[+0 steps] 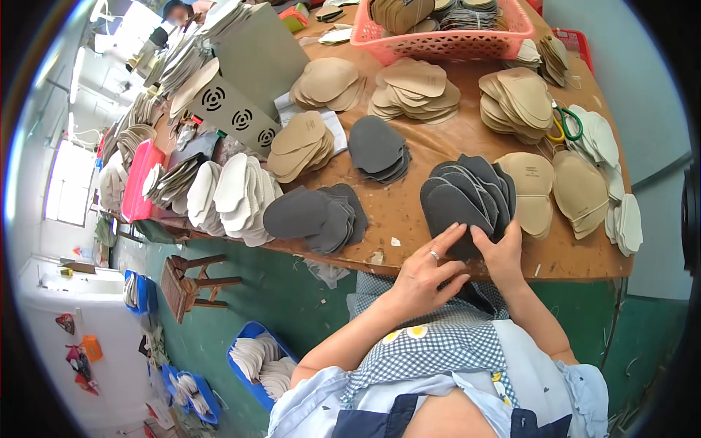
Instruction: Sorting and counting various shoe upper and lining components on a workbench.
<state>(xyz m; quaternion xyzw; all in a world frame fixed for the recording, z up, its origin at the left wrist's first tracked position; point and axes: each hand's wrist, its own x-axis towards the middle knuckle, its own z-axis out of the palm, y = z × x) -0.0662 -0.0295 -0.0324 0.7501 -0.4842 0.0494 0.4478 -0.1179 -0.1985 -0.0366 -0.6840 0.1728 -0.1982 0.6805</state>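
Note:
A fanned stack of dark grey shoe-shaped pieces (458, 191) lies at the table's near edge, in front of me. My left hand (427, 271) reaches it with stretched, spread fingers, the fingertips resting on the lowest front part. At the stack's near right corner is my right hand (504, 252), its thumb on top and its fingers along the right side. Part of the stack is hidden under my hands. Another dark piece (478, 296) shows below them, between my wrists. Two more dark grey stacks lie to the left, one nearer (314, 219) and one farther back (378, 148).
Beige piece stacks (517, 102) surround the work spot, with green-handled scissors (572, 124) at the right. Behind stands a pink basket (445, 47). White pieces (244, 193) and a grey metal box (255, 66) are at left. A wooden stool (186, 285) and blue bins (252, 379) stand below.

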